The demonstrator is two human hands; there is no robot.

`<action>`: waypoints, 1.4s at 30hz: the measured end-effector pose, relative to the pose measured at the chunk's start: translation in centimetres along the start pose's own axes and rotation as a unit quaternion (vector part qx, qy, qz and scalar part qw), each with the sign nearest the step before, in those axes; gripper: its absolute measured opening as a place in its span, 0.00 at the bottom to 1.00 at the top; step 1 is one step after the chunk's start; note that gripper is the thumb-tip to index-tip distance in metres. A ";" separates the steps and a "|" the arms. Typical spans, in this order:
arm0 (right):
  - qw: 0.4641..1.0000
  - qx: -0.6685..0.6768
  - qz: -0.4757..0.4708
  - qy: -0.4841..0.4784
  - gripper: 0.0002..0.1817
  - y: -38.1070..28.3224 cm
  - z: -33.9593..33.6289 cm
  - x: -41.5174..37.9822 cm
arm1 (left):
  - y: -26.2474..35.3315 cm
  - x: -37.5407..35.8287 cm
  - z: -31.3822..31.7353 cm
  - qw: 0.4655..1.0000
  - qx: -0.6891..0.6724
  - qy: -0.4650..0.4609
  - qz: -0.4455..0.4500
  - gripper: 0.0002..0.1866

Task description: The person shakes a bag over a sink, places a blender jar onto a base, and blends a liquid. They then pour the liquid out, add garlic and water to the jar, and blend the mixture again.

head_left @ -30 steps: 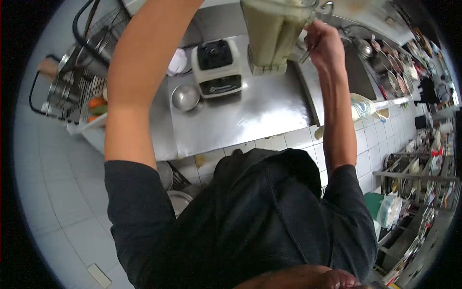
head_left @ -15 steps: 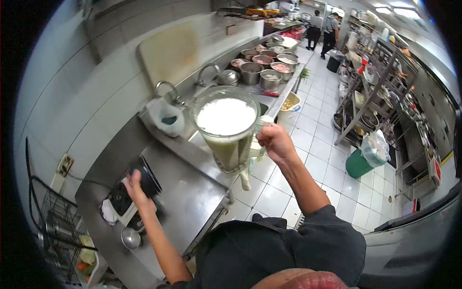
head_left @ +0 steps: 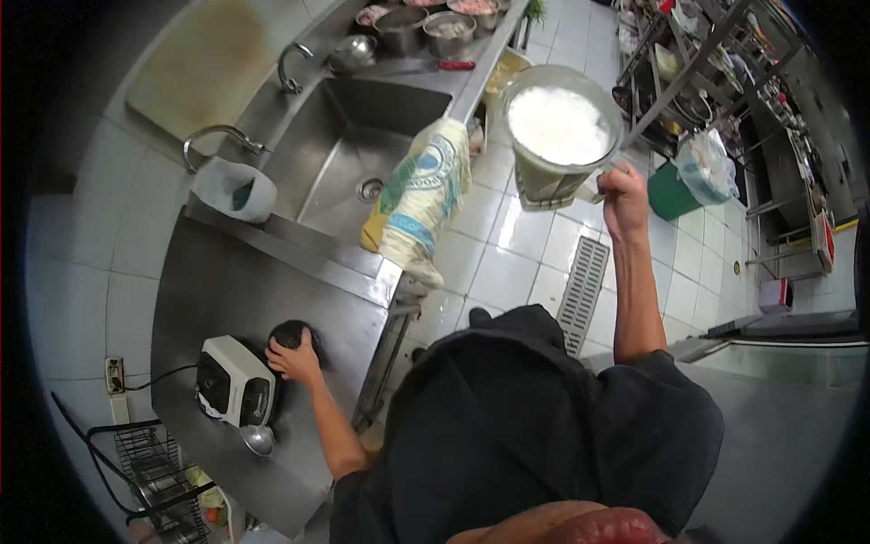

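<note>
My right hand (head_left: 623, 186) is closed around the handle of a clear blender jar (head_left: 544, 177), held upright over the floor to the right of the sink. Pale green liquid topped by thick white foam fills much of it. At the counter, my left hand (head_left: 294, 360) has its fingers over a round black lid (head_left: 297, 334), which appears to rest on the steel surface. Just left of that hand stands the white and black blender base (head_left: 239, 381), its cord running to the wall outlet. A metal ladle (head_left: 258, 440) lies beside the base.
A steel sink (head_left: 317, 181) lies beyond the counter (head_left: 335, 299), with a patterned cloth (head_left: 426, 204) over its front edge. A white plastic container (head_left: 234, 190) stands at its left corner. Metal bowls (head_left: 449, 34), a red-handled knife (head_left: 455, 65) and a green bin (head_left: 672, 190) are farther away.
The view has tilted down and turned. My right hand has carried the jar rightward, away from the sink. My left hand has brought the black lid down to the counter, right of the blender base.
</note>
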State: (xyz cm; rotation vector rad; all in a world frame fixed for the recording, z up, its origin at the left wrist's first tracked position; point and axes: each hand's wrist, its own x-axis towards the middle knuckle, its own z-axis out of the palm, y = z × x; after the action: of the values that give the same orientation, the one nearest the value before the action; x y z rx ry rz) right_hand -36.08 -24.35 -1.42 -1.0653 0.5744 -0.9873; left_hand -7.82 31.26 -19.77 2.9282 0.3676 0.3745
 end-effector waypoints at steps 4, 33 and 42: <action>0.999 -0.029 -0.032 0.031 0.03 0.7 -4.3 0.7 | -0.8 1.8 2.6 0.988 0.061 0.135 0.041 0.46; 0.975 -0.050 0.146 0.162 0.07 11.2 -16.4 -8.1 | 37.9 -19.4 23.3 0.536 0.366 0.086 0.756 0.12; 0.972 -0.052 0.166 0.156 0.05 11.6 -16.5 -8.6 | 36.2 -19.6 21.1 0.534 0.498 -0.055 0.681 0.13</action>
State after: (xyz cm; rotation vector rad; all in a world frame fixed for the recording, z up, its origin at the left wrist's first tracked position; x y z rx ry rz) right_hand -48.79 -22.60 -19.15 -0.8713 1.0377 -0.8378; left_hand -12.61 -11.24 -37.30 3.2649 -2.7083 0.0416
